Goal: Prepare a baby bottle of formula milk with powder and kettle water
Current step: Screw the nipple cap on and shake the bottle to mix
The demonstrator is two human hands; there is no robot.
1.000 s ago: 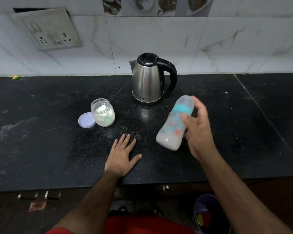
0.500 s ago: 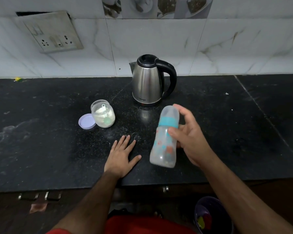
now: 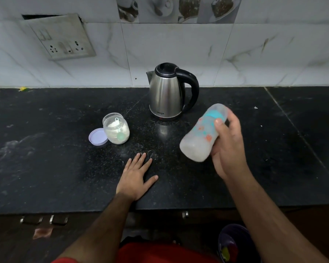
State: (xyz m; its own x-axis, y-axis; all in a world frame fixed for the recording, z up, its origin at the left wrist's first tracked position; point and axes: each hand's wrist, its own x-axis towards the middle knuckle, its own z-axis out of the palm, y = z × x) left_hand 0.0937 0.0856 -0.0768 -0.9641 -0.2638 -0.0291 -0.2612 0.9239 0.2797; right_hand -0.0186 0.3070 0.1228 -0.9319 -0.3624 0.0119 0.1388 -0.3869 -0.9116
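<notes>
The right hand [image 3: 227,147] is wrapped around the baby bottle [image 3: 202,133], thumb pressed on its side, holding it tilted in the air with the teal collar end pointing up toward the wall and milky liquid pooled at the lower base. That bottle hangs just to the right of the kettle [image 3: 168,92] and in front of it, clear of the desk [image 3: 46,168]. The left hand [image 3: 136,177] lies flat on the desk, fingers spread, in front of the kettle. Left of the kettle stands the open powder jar [image 3: 115,130], scoop inside, its lilac lid [image 3: 98,136] touching the jar's far-left side.
</notes>
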